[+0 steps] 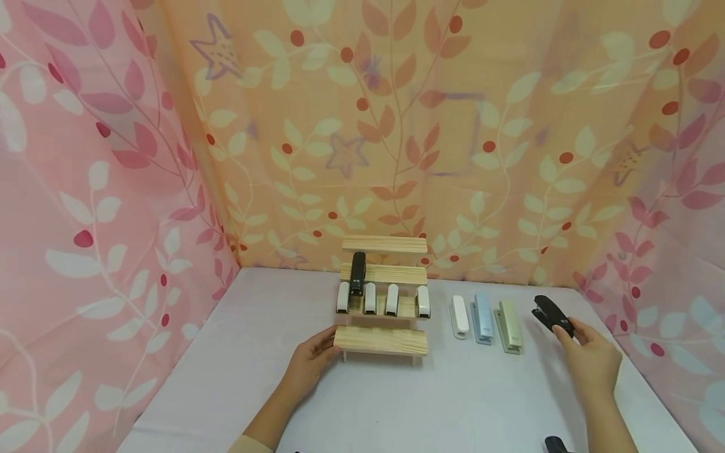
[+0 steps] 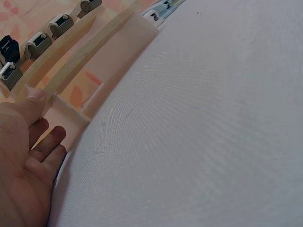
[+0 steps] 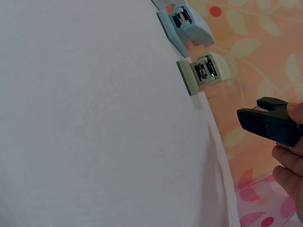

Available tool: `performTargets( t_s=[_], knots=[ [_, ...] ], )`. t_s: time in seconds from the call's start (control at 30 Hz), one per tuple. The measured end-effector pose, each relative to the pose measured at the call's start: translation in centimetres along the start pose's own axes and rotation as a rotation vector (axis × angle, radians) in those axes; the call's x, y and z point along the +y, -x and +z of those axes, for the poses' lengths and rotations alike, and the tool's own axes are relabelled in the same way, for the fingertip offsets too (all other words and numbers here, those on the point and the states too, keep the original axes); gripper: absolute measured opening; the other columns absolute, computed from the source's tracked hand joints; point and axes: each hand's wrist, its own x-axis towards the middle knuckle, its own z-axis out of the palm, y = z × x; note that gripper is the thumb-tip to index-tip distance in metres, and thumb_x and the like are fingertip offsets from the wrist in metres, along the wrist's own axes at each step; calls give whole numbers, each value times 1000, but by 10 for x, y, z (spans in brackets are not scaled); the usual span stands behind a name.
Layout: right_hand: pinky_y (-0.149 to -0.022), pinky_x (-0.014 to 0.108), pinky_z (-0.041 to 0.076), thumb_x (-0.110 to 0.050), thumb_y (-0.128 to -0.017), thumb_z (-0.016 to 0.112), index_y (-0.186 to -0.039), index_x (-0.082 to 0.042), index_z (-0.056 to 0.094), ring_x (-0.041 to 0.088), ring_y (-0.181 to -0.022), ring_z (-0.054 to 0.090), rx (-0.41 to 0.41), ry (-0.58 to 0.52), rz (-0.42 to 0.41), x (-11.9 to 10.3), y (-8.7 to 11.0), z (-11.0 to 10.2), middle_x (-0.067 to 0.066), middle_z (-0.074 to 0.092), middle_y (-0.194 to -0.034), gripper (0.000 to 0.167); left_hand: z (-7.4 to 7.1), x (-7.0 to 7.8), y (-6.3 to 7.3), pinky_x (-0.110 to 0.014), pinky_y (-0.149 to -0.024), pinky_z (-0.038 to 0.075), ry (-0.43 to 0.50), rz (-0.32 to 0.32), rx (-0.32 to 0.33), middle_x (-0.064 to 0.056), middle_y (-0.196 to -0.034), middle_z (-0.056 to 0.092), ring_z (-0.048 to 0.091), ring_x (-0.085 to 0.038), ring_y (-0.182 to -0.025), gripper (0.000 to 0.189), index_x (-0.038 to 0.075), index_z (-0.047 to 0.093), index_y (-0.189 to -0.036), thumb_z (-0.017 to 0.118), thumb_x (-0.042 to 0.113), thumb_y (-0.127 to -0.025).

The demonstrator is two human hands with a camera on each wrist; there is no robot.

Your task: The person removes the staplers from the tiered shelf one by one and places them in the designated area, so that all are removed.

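In the head view my right hand [image 1: 591, 358] holds a black stapler [image 1: 552, 314] by one end, raised at the right of the table. The right wrist view shows this black stapler [image 3: 267, 120] pinched under the thumb, its jaws slightly apart. My left hand [image 1: 308, 365] grips the left end of a stepped wooden rack [image 1: 379, 340] at its lowest step. In the left wrist view the thumb [image 2: 33, 97] lies against the step's end, with some fingertips hidden behind it. Several white staplers [image 1: 392, 299] stand in a row on the rack, and another black stapler [image 1: 357, 274] leans a step higher.
Right of the rack, a white stapler [image 1: 460, 316], a light blue stapler [image 1: 483, 319] and a pale green stapler [image 1: 510, 327] lie side by side. A dark object [image 1: 556, 444] shows at the bottom edge. Patterned curtains [image 1: 362, 126] enclose the white table [image 1: 255, 302].
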Motion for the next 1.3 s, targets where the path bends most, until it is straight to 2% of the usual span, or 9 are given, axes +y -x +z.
performTargets(
  t_s=[0.27, 0.57, 0.77, 0.9, 1.0, 1.17, 1.3],
  knots=[
    [-112, 60, 37, -39, -94, 75, -136, -2, 65, 45, -133, 53, -63, 17, 43, 9, 1, 4, 25, 64, -129, 57, 0, 1, 1, -22, -100, 54, -15, -2, 0, -11, -141, 63, 62, -23, -127, 54, 10, 55, -147, 72, 15, -96],
    [-109, 64, 38, -36, -95, 75, -136, 2, 63, 50, -132, 52, -97, 51, 32, 17, 0, 10, 29, 61, -129, 57, 0, 1, 1, -22, -100, 54, -28, -9, 4, -11, -141, 63, 62, -25, -128, 53, 11, 55, -147, 72, 16, -97],
    [-110, 63, 39, -36, -95, 75, -137, 2, 63, 48, -132, 52, -117, 59, 57, 18, 2, 11, 28, 62, -129, 58, 1, 0, 1, -22, -100, 54, 8, -8, -9, -12, -141, 63, 62, -22, -127, 54, 9, 55, -147, 72, 15, -96],
    [-110, 65, 39, -36, -95, 75, -138, 3, 61, 49, -131, 53, -133, 44, 79, 16, 3, 12, 28, 61, -130, 60, 0, -1, 0, -23, -100, 54, 26, 19, -25, -17, -142, 61, 62, -26, -128, 56, 3, 52, -148, 71, 14, -97],
    [-106, 64, 42, -37, -94, 76, -136, 3, 63, 49, -127, 57, -134, 65, 70, 17, 4, 13, 28, 64, -127, 59, 0, -1, 1, -23, -100, 54, 12, 41, -30, -20, -143, 59, 61, -30, -129, 57, 1, 50, -149, 71, 14, -97],
    [-97, 63, 44, -39, -94, 76, -133, 5, 64, 51, -121, 59, -155, 129, 43, 21, 3, 16, 29, 67, -121, 60, -1, 1, 1, -22, -100, 54, -3, 29, -22, -19, -142, 60, 62, -28, -128, 57, 3, 51, -149, 71, 15, -97],
    [-94, 63, 44, -40, -94, 76, -134, 5, 63, 52, -122, 57, -194, 170, 39, 22, 4, 18, 28, 68, -121, 62, -1, 2, 1, -22, -99, 54, -2, 22, -18, -18, -142, 61, 62, -27, -127, 56, 3, 52, -148, 71, 15, -97]
  ],
)
